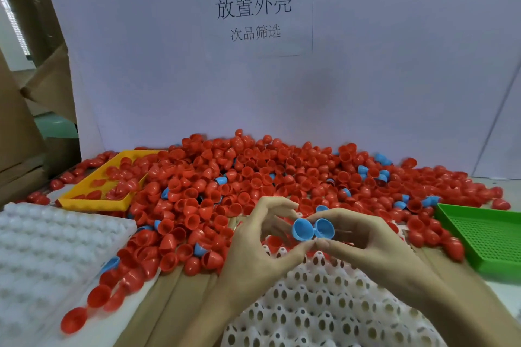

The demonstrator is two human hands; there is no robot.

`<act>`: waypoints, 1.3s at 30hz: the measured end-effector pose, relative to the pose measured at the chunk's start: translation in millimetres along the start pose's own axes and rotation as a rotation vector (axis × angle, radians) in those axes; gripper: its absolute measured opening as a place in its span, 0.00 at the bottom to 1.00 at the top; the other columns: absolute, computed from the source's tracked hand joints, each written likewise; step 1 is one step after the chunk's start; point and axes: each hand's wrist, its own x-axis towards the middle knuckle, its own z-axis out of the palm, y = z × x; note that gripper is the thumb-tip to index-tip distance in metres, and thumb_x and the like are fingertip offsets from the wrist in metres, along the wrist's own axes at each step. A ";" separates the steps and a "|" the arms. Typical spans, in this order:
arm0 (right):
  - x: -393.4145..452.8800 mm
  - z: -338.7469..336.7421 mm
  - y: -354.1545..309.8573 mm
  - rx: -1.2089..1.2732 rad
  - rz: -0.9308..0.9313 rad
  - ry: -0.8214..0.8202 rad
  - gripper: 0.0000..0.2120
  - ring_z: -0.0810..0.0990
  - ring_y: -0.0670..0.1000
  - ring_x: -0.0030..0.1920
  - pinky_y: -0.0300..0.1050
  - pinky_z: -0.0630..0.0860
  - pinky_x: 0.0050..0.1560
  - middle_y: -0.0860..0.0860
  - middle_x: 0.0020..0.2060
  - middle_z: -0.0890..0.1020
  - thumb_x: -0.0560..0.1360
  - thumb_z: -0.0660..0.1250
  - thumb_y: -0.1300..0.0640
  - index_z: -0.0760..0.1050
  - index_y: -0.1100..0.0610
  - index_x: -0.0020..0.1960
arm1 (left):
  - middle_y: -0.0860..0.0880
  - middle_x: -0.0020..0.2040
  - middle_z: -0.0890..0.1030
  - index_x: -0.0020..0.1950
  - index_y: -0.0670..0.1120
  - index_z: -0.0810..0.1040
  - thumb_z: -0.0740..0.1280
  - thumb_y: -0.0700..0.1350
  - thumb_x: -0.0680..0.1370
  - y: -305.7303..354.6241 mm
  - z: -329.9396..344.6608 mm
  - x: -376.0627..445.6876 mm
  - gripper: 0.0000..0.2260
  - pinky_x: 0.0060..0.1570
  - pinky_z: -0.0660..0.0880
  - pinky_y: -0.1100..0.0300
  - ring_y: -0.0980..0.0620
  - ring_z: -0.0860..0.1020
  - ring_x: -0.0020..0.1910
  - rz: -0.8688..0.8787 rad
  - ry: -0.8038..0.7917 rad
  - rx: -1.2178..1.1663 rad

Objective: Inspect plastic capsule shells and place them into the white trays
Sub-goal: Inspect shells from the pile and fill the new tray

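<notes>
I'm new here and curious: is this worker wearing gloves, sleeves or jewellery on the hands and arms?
No. The left hand and right hand are bare, with no gloves, rings, watch or bracelets visible. Both forearms are uncovered as far as the picture shows.

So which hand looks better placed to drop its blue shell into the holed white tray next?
Either, marginally the right hand. Each hand pinches one blue shell: left hand the left blue shell, right the right blue shell. Both hover above the holed white tray, whose bare cells lie mostly under the right.

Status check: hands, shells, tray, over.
Left hand pinches one blue shell, right hand the other, held together. White tray below, sockets in view empty. Red pile behind; nothing blocking.
</notes>
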 end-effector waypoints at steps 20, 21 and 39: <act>-19.2 -5.1 15.6 -0.219 -0.065 0.026 0.14 0.87 0.52 0.48 0.46 0.84 0.44 0.47 0.49 0.87 0.83 0.70 0.60 0.81 0.43 0.61 | 0.52 0.61 0.84 0.69 0.56 0.80 0.71 0.44 0.83 -5.3 8.3 -0.1 0.15 0.62 0.78 0.61 0.50 0.83 0.62 -0.266 -0.233 -0.211; -19.1 -4.8 17.0 -0.267 -0.065 0.043 0.12 0.87 0.51 0.47 0.48 0.84 0.44 0.46 0.47 0.87 0.82 0.70 0.61 0.82 0.44 0.58 | 0.50 0.59 0.85 0.66 0.57 0.81 0.72 0.45 0.83 -4.5 9.0 0.0 0.13 0.59 0.80 0.60 0.49 0.84 0.60 -0.291 -0.217 -0.242; -18.7 2.6 22.0 -0.307 -0.099 0.084 0.03 0.86 0.49 0.49 0.44 0.84 0.44 0.43 0.49 0.84 0.78 0.74 0.51 0.82 0.45 0.51 | 0.55 0.51 0.85 0.57 0.53 0.83 0.71 0.40 0.82 -4.9 8.2 -1.4 0.09 0.53 0.83 0.58 0.51 0.86 0.53 -0.075 -0.136 0.096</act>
